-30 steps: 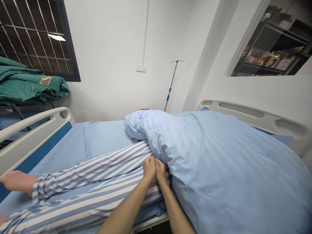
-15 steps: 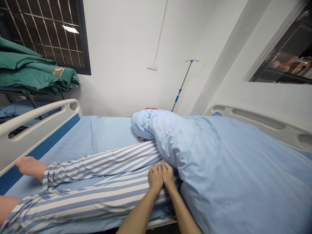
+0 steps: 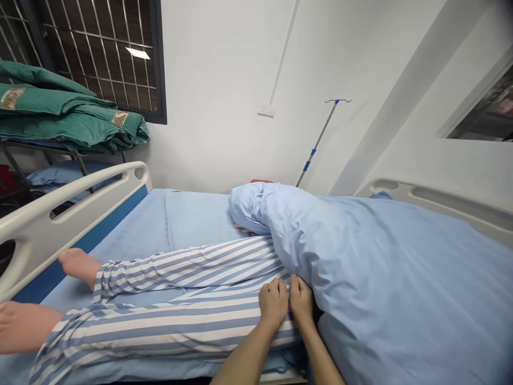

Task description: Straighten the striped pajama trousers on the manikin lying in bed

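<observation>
Blue-and-white striped trousers (image 3: 192,315) clothe the legs of a figure lying on the bed. My left hand (image 3: 274,302) rests on the upper thigh with its fingers curled down into the striped cloth. Close on its right, a narrow gap away, my right hand (image 3: 301,299) is closed on the same trousers, beside the edge of a light blue quilt (image 3: 360,256). My fingertips are hidden under my knuckles. The quilt is folded back over the figure's upper body. Two bare feet, one of them the far foot (image 3: 79,264), stick out at left.
The bed has a cream footboard (image 3: 92,176) at left and a headboard (image 3: 436,206) at right. An IV pole (image 3: 320,136) stands behind it. Folded green bedding (image 3: 76,120) lies on a rack below a barred window (image 3: 100,48). A wall socket (image 3: 266,110) is at the back.
My hands, side by side and touching before, are now slightly apart on the trousers. The view has turned left, so the whole scene sits further right. The quilt looks unchanged.
</observation>
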The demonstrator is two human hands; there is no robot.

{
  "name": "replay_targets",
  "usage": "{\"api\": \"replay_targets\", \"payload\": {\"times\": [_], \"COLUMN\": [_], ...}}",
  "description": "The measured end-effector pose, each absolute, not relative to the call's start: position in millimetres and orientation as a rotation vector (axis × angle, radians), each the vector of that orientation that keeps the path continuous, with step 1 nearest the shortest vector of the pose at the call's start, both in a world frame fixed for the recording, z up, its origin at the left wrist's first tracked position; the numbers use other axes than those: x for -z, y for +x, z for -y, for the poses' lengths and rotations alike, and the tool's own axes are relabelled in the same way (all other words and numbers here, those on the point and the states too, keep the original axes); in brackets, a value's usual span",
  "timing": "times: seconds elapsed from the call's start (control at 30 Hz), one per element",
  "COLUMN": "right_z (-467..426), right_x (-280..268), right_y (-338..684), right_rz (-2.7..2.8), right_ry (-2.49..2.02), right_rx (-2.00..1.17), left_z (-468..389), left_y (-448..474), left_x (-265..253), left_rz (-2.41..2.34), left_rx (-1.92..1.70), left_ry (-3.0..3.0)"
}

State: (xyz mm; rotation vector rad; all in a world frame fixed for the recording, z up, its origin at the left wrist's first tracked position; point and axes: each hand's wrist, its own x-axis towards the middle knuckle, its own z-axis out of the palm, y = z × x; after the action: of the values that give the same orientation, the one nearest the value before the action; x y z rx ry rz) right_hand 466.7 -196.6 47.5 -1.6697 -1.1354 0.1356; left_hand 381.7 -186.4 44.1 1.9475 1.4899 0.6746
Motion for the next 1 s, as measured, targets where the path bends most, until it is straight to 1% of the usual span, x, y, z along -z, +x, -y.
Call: {"api": "replay_targets", "payload": {"times": [0.13,0.23,0.43,0.7,0.9,1.0], "right_z": [198,199,201,201,197,195], "right_x": [-39,-43,-45,-48,-49,-48], "right_y": [467,465,462,465,465,466], "right_rz": [1.203,1.201,1.181,1.197,1.198,1.225], "right_ry": [-1.689,-1.69,-1.717,-1.833,-1.878,-1.958], "right_rx": [-0.112,-0.105,-0.11,-0.151,-0.196,-0.186], "left_z": [185,181,169,170,180,185], "left_y": [378,356,241,90,-12,-42], "left_x": [-43,-39,-28,-30,-27,-23], "left_rz": [-1.396,-1.326,-1.41,-1.754,-2.107,-2.238], "left_rx": [-0.74,-0.787,-0.774,-0.658,-0.417,-0.323], "left_ry": [1.918,1.876,1.866,1.972,1.98,2.019]}}
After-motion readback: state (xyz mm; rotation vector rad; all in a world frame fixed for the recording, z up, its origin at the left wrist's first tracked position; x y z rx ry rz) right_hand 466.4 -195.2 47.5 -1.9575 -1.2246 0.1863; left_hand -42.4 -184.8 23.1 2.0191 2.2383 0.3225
